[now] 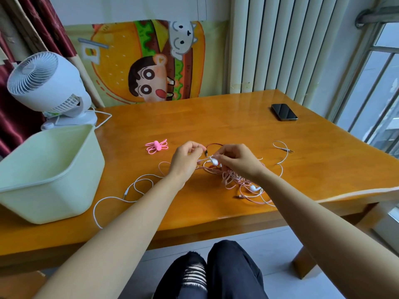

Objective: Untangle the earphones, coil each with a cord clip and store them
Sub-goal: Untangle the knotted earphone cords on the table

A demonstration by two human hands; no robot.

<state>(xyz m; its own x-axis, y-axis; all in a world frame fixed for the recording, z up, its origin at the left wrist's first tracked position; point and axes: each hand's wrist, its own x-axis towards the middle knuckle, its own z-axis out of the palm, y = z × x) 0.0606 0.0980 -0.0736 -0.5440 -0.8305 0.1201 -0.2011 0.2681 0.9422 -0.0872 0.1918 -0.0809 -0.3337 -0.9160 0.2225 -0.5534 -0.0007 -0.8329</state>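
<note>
The left hand [186, 157] and right hand [236, 161] are raised just above the table [216, 126], each pinching a strand at the top of the tangle of earphone cords [237, 184]. The right also nips a small white piece [214, 161], seemingly to draw the strands apart and free an end. The pink cord clips [157, 146] lie near and the pale green tub [43, 199] stands open at the left, probably ready for coiling and storing.

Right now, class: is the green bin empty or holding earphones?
Empty: the green bin shows only bare inner walls; the tangled earphones lie on the table.
</note>
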